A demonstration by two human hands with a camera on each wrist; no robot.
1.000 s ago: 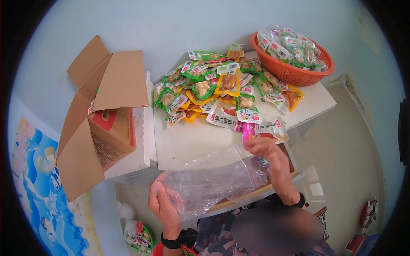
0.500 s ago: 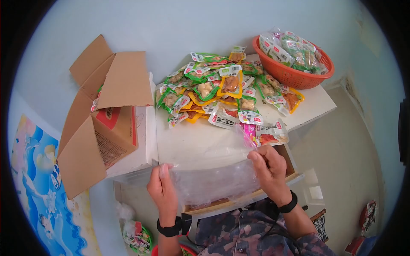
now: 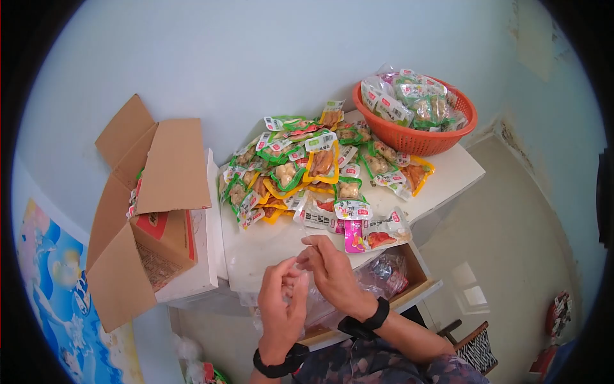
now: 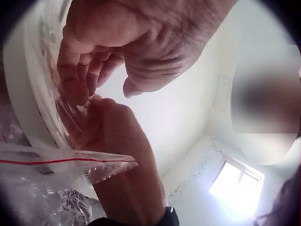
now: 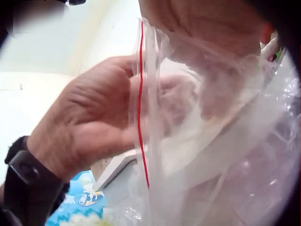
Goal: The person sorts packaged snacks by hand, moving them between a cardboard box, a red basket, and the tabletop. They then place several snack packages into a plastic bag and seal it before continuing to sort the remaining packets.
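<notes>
A clear plastic zip bag with a red zip line hangs between the two hands. In the head view my left hand and right hand come together over the table's front edge, fingertips nearly meeting. The left hand has its fingers curled at the bag's edge, seen from its wrist. Thin film passes between the curled fingers of the right hand, and the red-lined edge lies across that forearm. Behind the film in the right wrist view shows the left hand.
Food packets lie heaped on the white table. An orange basket of packets stands at the back right, an opened cardboard box at the left. Below the table's front, an open drawer holds clear plastic.
Both hands were spread apart with the bag stretched between them; now they have come together near the middle. The head view has tilted, so the table and box sit lower.
</notes>
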